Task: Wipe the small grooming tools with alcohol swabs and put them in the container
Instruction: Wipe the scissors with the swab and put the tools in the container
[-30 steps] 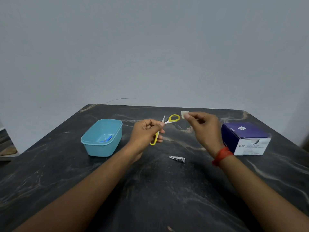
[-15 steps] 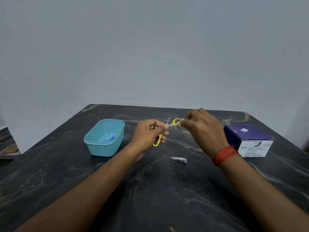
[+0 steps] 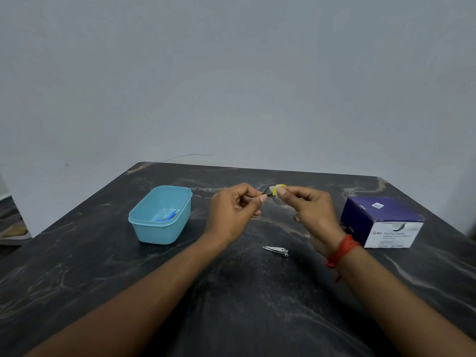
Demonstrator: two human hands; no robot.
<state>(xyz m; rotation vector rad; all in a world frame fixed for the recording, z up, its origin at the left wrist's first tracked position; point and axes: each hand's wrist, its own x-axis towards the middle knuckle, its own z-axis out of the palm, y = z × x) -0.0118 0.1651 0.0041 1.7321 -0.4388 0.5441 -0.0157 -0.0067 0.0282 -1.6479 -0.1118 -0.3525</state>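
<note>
At frame centre, above the table [image 3: 231,318], left hand [image 3: 231,215] pinches the scissors [image 3: 275,191] between thumb and fingers. Right hand [image 3: 309,212] clamps a swab [image 3: 273,188] on the yellow handle. Clipper [image 3: 276,251] lies on the table just below the hands. Container [image 3: 161,215] sits centre-left, a blue item inside. Swab box [image 3: 383,222] at right.

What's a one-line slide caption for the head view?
Both hands wipe yellow-handled scissors with a swab above a dark table; nail clipper waits, teal container at left.
</note>
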